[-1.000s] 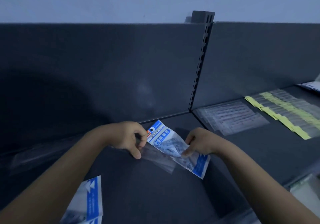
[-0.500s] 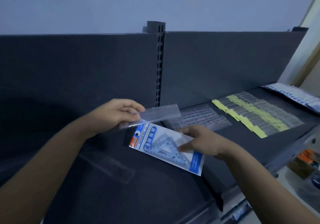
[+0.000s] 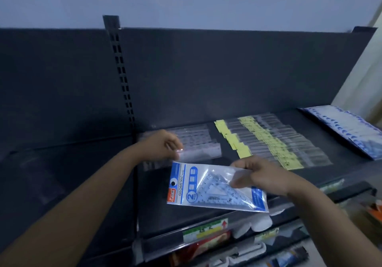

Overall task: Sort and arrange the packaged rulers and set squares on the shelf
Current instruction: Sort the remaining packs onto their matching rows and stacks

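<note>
Over the shelf, left hand pinches a blurry clear ruler, right hand grips set-square pack.

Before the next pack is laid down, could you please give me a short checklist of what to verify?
1. The left hand pinches the clear ruler pack: ok.
2. The clear ruler pack is over the clear ruler pile: ok.
3. Its edges line up with that pile: cannot tell, the clear plastic blurs together.
4. The right hand grips the set square pack: ok.
5. The set square pack is at the blue pack row on the far right of the shelf: not ok, it is held over the shelf's front, with the yellow-tagged rulers between.
</note>
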The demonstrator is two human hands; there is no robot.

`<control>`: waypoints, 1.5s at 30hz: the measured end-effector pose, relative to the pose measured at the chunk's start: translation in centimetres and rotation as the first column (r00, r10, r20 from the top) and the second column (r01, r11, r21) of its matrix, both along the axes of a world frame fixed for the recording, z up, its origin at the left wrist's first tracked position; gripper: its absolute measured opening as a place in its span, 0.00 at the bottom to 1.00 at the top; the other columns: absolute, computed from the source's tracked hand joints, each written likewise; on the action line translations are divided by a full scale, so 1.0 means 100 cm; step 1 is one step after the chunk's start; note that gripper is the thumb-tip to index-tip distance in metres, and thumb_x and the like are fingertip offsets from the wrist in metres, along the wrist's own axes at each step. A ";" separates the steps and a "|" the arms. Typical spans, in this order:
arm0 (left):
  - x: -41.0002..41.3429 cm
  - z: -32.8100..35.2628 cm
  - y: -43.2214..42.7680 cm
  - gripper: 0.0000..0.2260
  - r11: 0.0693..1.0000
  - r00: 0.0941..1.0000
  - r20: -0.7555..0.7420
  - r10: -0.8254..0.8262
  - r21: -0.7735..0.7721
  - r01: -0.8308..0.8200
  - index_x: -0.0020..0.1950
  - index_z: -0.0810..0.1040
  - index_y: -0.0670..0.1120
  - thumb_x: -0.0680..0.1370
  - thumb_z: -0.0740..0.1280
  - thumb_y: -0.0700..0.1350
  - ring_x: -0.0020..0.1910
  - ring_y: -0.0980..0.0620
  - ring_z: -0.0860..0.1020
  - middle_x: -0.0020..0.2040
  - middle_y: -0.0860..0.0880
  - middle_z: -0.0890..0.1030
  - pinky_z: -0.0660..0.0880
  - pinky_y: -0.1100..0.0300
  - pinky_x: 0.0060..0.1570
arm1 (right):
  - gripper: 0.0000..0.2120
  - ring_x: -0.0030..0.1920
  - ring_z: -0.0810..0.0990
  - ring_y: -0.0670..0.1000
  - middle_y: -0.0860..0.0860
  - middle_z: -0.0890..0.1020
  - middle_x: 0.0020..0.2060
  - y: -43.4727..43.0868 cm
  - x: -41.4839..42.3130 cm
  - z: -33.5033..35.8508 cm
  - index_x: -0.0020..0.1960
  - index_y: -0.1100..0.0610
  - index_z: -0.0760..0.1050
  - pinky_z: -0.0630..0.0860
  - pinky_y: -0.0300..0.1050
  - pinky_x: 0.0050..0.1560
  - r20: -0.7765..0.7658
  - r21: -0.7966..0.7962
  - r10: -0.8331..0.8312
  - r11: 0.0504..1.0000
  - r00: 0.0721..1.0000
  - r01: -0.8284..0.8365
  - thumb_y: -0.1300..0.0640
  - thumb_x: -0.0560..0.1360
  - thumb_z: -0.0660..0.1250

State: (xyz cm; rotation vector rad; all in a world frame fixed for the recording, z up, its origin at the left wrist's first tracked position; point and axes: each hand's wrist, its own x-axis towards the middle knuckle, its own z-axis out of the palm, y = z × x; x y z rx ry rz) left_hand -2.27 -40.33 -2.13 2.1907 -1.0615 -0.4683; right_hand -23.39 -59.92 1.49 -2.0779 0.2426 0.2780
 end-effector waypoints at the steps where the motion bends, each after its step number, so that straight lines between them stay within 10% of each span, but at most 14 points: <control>1: -0.001 -0.003 -0.002 0.09 0.999 0.998 0.060 0.005 0.037 -0.007 0.46 0.82 0.48 0.70 0.76 0.38 0.38 0.61 0.77 0.39 0.56 0.81 0.74 0.67 0.42 | 0.08 0.33 0.78 0.39 0.43 0.80 0.31 -0.006 -0.003 -0.001 0.38 0.54 0.79 0.70 0.33 0.40 -0.007 0.011 0.012 1.000 1.000 -0.012 0.64 0.73 0.68; 6: -0.005 -0.005 -0.009 0.09 0.987 0.963 0.222 0.154 0.018 -0.162 0.42 0.79 0.56 0.68 0.78 0.47 0.41 0.55 0.77 0.42 0.55 0.80 0.74 0.59 0.43 | 0.06 0.35 0.79 0.42 0.44 0.81 0.33 -0.024 -0.008 -0.004 0.40 0.55 0.80 0.70 0.35 0.40 0.003 0.046 0.001 0.999 1.000 -0.001 0.64 0.73 0.68; 11: -0.035 0.037 -0.035 0.17 0.985 0.979 -0.139 -0.148 -0.110 0.133 0.47 0.83 0.60 0.64 0.73 0.67 0.48 0.63 0.81 0.47 0.60 0.84 0.74 0.64 0.50 | 0.09 0.36 0.80 0.44 0.48 0.82 0.34 -0.038 -0.009 -0.005 0.39 0.55 0.81 0.73 0.36 0.41 0.017 0.103 -0.037 0.994 0.999 0.035 0.66 0.73 0.68; 14: -0.061 0.045 -0.063 0.16 0.955 0.937 -0.209 -0.282 0.037 0.295 0.48 0.81 0.58 0.64 0.75 0.62 0.46 0.59 0.83 0.47 0.58 0.85 0.79 0.62 0.47 | 0.04 0.41 0.80 0.51 0.56 0.81 0.40 -0.057 -0.014 -0.001 0.47 0.66 0.79 0.75 0.44 0.47 0.039 0.107 -0.067 0.992 0.997 0.062 0.67 0.73 0.67; 19: -0.080 0.044 -0.123 0.05 0.926 0.917 -0.196 -0.348 0.079 0.368 0.42 0.80 0.51 0.71 0.76 0.48 0.39 0.53 0.85 0.41 0.51 0.86 0.79 0.60 0.38 | 0.11 0.35 0.76 0.47 0.51 0.79 0.34 -0.104 -0.031 0.008 0.35 0.52 0.79 0.71 0.37 0.37 0.096 0.050 -0.072 0.996 0.993 0.067 0.65 0.73 0.70; 28: -0.119 0.039 -0.309 0.05 0.948 0.942 -0.112 -0.317 -0.012 0.318 0.41 0.81 0.50 0.73 0.74 0.49 0.33 0.58 0.81 0.36 0.54 0.85 0.76 0.62 0.34 | 0.06 0.32 0.78 0.48 0.52 0.80 0.32 -0.298 -0.080 -0.006 0.43 0.62 0.80 0.72 0.37 0.34 0.270 0.075 -0.296 0.955 0.916 0.286 0.63 0.69 0.75; 33: -0.151 0.024 -0.422 0.05 0.978 0.956 -0.205 -0.208 -0.054 0.201 0.47 0.81 0.48 0.74 0.74 0.45 0.36 0.57 0.83 0.41 0.52 0.86 0.77 0.65 0.35 | 0.14 0.23 0.68 0.43 0.44 0.72 0.22 -0.437 -0.101 -0.024 0.30 0.49 0.79 0.65 0.32 0.28 0.299 0.017 -0.186 0.982 0.936 0.190 0.64 0.69 0.75; 38: -0.181 0.001 -0.517 0.13 0.997 0.975 -0.209 -0.078 0.004 0.081 0.54 0.78 0.53 0.72 0.75 0.49 0.55 0.56 0.80 0.56 0.51 0.82 0.76 0.63 0.54 | 0.13 0.43 0.78 0.68 0.64 0.82 0.43 -0.532 -0.114 -0.031 0.45 0.48 0.81 0.75 0.58 0.42 0.258 -0.116 -0.137 0.978 0.956 0.171 0.48 0.63 0.79; 41: -0.189 -0.011 -0.544 0.20 0.994 0.999 -0.033 -0.026 0.107 0.029 0.56 0.76 0.60 0.67 0.77 0.55 0.49 0.63 0.74 0.53 0.59 0.76 0.73 0.68 0.49 | 0.23 0.41 0.77 0.43 0.41 0.77 0.44 -0.561 -0.107 -0.043 0.49 0.44 0.73 0.70 0.27 0.36 0.174 -0.302 -0.094 0.942 0.980 0.144 0.42 0.59 0.79; 45: -0.194 -0.022 -0.553 0.19 0.996 0.998 0.036 0.042 0.074 -0.044 0.54 0.76 0.59 0.66 0.77 0.57 0.47 0.68 0.72 0.49 0.61 0.74 0.69 0.74 0.45 | 0.25 0.40 0.71 0.35 0.36 0.71 0.42 -0.581 -0.094 -0.054 0.52 0.43 0.68 0.69 0.24 0.34 0.171 -0.325 -0.084 0.936 0.982 0.137 0.45 0.62 0.79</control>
